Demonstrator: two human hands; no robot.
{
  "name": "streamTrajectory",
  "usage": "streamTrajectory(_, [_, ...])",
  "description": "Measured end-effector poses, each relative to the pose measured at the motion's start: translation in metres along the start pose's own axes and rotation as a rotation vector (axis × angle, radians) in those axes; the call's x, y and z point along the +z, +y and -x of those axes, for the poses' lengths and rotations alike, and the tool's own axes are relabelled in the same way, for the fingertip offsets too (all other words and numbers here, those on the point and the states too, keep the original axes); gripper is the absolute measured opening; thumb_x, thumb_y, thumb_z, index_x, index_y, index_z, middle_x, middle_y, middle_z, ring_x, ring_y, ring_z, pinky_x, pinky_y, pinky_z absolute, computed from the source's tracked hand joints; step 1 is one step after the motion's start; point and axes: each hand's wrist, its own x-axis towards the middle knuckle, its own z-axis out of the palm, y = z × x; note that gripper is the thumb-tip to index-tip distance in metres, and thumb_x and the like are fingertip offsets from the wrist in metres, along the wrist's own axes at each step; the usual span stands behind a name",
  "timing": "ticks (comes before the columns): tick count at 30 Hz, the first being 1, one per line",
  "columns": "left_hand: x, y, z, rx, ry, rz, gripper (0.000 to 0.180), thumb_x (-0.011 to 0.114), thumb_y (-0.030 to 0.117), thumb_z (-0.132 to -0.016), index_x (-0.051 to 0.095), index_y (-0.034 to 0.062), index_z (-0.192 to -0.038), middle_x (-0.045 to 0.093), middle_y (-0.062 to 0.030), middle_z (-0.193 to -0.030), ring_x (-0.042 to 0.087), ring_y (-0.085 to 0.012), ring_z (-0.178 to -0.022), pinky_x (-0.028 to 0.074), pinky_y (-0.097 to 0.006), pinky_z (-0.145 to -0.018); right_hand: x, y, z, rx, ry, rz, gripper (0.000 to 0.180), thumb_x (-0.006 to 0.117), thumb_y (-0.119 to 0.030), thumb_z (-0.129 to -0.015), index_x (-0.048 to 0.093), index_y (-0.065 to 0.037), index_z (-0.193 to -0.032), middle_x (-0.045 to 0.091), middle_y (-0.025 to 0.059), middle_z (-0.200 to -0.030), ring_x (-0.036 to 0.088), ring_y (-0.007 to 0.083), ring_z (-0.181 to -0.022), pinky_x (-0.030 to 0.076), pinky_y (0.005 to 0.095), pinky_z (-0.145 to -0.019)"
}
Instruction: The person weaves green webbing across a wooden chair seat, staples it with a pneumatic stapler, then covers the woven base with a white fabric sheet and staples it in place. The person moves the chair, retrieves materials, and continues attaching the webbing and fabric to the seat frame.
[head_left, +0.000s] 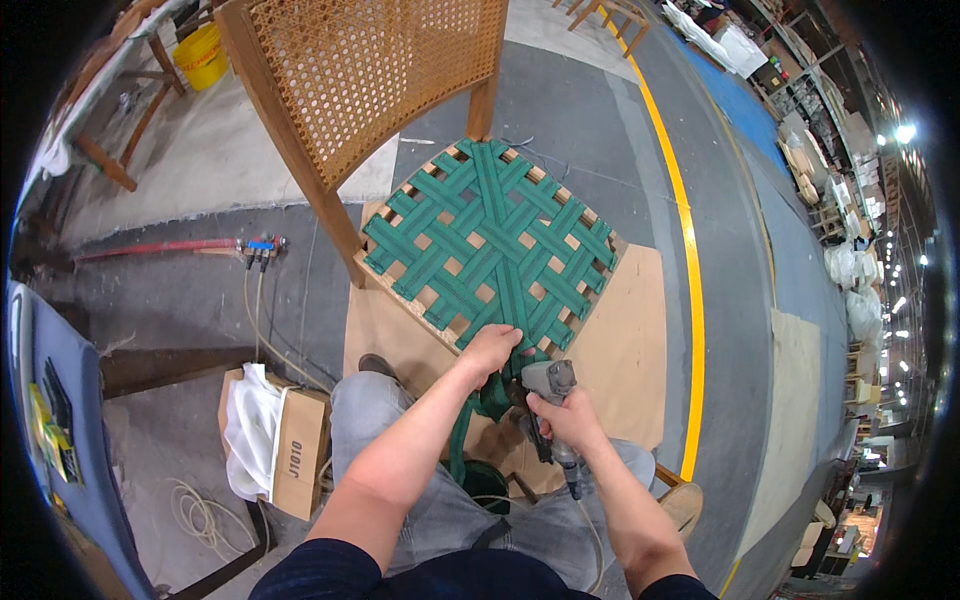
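Observation:
A wooden chair (345,235) with a woven cane backrest (370,70) stands in front of me. Green webbing (490,240) crisscrosses its seat frame, with two bands crossing over the middle. At the near corner of the seat my left hand (488,352) is closed on a green webbing strap (461,440), whose loose length hangs between my knees. My right hand (572,418) grips a grey pneumatic staple gun (548,378), close beside the left hand and the seat's near edge. An air hose (597,540) runs down from its handle. The gun's nose is partly hidden against the dark strap.
Under the chair lies a cardboard sheet (630,350). At left are a cardboard box (300,452) with white material, a coiled hose (205,515), a red pipe with blue valves (262,246) and a yellow bucket (201,57). A yellow floor line (690,300) passes at right.

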Motion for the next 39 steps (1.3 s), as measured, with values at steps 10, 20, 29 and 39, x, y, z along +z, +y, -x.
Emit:
streamTrajectory(10, [0.027, 0.011, 0.016, -0.033, 0.053, -0.067, 0.033, 0.057, 0.030, -0.109, 0.068, 0.0036, -0.124, 0.080, -0.0067, -0.103, 0.070, -0.0147, -0.083, 0.047, -0.031, -0.061, -0.084, 0.022, 0.081, -0.057, 0.264, -0.324, 0.026, 0.078, -0.023, -0.099, 0.070, -0.001, -0.111, 0.069, 0.0030, -0.078, 0.064, 0.0129, -0.059, 0.054, 0.0301, -0.054])
streamTrajectory(20, [0.063, -0.043, 0.053, 0.476, 0.201, -1.073, 0.035, 0.066, 0.022, -0.101, 0.066, -0.0112, -0.114, 0.072, -0.0296, -0.106, 0.068, -0.0469, -0.102, 0.052, -0.048, -0.090, -0.242, 0.229, 0.259, 0.206, 1.158, -0.763, 0.038, 0.080, -0.029, -0.097, 0.063, -0.003, -0.117, 0.068, 0.0091, -0.096, 0.063, 0.0189, -0.066, 0.055, 0.0375, -0.057])
streamTrajectory(29, [0.065, -0.046, 0.078, 0.588, 0.384, -1.205, 0.041, 0.067, 0.021, -0.102, 0.065, -0.0124, -0.125, 0.072, -0.0309, -0.117, 0.069, -0.0437, -0.111, 0.052, -0.047, -0.097, -0.272, 0.375, 0.241, 0.190, 0.960, -1.299, 0.042, 0.079, -0.040, -0.097, 0.064, -0.011, -0.122, 0.064, 0.0080, -0.096, 0.064, 0.0220, -0.067, 0.056, 0.0387, -0.057])
streamTrajectory(39, [0.072, -0.030, 0.084, 0.476, 0.328, -1.120, 0.040, 0.071, 0.030, -0.099, 0.069, -0.0063, -0.115, 0.074, -0.0260, -0.105, 0.070, -0.0408, -0.099, 0.053, -0.046, -0.091, -0.283, 0.360, 0.239, 0.680, 0.970, -0.032, 0.069, 0.067, -0.056, -0.097, 0.068, 0.004, -0.132, 0.072, 0.0250, -0.129, 0.070, 0.0392, -0.119, 0.054, 0.0492, -0.100])
